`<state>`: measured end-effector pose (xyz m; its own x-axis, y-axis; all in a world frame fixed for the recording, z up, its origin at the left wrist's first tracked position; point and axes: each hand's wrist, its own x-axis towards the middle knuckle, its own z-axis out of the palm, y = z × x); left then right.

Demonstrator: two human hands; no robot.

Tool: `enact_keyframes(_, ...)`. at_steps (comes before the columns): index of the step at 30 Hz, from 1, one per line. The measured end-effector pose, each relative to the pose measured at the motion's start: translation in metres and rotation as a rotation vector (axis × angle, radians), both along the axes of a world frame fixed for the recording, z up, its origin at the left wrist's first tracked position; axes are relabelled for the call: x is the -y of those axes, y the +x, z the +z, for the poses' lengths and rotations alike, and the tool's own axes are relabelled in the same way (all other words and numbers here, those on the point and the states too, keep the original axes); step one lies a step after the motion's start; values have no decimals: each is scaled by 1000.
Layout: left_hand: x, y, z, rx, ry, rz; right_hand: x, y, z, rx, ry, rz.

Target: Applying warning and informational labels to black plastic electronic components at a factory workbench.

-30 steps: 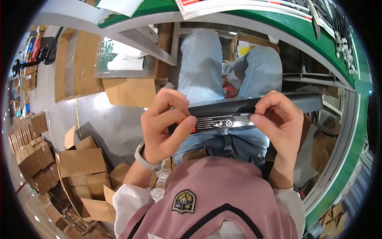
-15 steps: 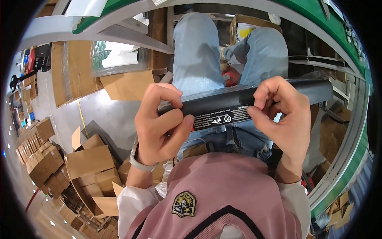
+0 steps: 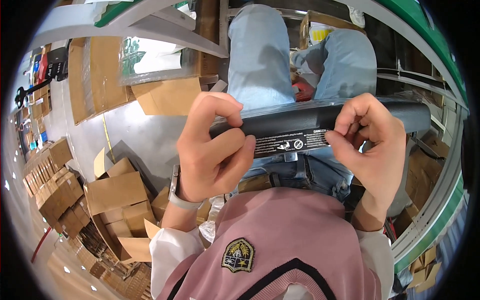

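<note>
Across my lap lies a long black bar (image 3: 295,120) with a smooth rounded surface, partly covered in clear plastic film. A black warning label (image 3: 290,143) with white print and small pictograms stretches along its near side. My left hand (image 3: 212,145) pinches the label's left end, fingers curled. At the right end my right hand (image 3: 372,140) pinches the label between thumb and fingertips, closed against the bar. I cannot tell how much of the label is stuck to the bar.
Open cardboard boxes (image 3: 117,187) stand on the floor to the left, with stacked cartons (image 3: 55,192) beyond. A flat carton (image 3: 167,95) lies nearer my knees. A green-edged bench frame (image 3: 442,220) curves round the right, and a grey bench leg (image 3: 185,37) crosses the upper left.
The whole scene has shifted slightly to the right in the view. Both hands keep their pinch on the label, which still lies along the bar.
</note>
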<state>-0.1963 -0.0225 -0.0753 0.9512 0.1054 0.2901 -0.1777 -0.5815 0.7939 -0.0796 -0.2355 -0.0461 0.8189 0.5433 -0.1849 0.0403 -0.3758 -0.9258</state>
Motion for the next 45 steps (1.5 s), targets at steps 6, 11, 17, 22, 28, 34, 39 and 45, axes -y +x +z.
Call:
enact_keyframes(6,-8,-1,5,-71,61,-24,3,-1,-1,-45,-32,-9)
enact_keyframes(11,-12,-15,-9,-192,-376,45,0,3,2,-161,-45,-6)
enact_keyframes(17,-8,-12,-11,-194,-388,121,2,6,0,-82,-39,35)
enact_keyframes(22,-10,-13,-15,-191,-394,107,3,5,-4,-100,-18,8)
enact_keyframes(28,-10,-13,-15,-185,-400,105,4,3,-5,-73,-17,22)
enact_keyframes(34,-10,-14,-17,-174,-432,117,-2,2,7,253,-244,116)
enact_keyframes(39,-10,-6,-19,-137,-495,111,-13,-6,9,771,-119,395)
enact_keyframes(45,-19,-2,-14,-123,-312,111,21,0,-31,1110,-429,346)
